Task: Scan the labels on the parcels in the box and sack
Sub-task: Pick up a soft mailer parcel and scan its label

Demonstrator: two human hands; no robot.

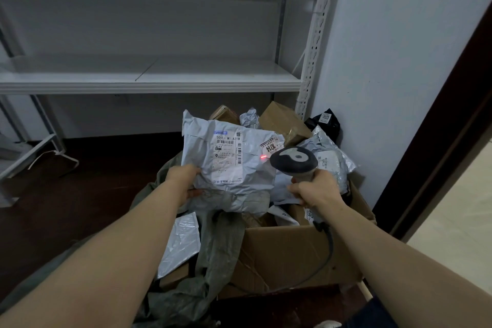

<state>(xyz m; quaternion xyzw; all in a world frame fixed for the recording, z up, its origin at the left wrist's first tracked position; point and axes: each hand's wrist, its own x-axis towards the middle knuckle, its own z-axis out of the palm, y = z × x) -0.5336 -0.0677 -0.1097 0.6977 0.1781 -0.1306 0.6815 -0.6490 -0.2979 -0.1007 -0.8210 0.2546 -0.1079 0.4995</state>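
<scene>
- A white metal shelving rack (149,77) fills the left and upper part of the view, standing on a dark floor (66,208).
- The left hand (183,184) grips the lower left corner of a grey plastic parcel (202,141), thumb on the front and fingers curled beneath it.
- The parcel is held up, tilted toward the camera, above the mouth of a grey-green sack (218,245) and the box beside it.
- A silvery parcel (181,242) lies in the sack's opening, below the held one.
- The parcel's white label (227,158) faces the camera, barcode on its right side; a sticker reading 1014 (271,145) sits near the right edge.
- A red laser spot (263,157) falls on the parcel just right of the label, between it and the scanner.
- The cardboard box (292,253) stands against the sack, heaped with parcels, among them a brown carton (282,120) at the back.
- The right hand (316,189) is wrapped round the handle of a scanner (294,161), whose head points left at the parcel; its cable (328,247) hangs down over the box front.
- A black parcel (326,121) leans at the wall behind the box.
- A dark door frame (439,128) runs down the right.
</scene>
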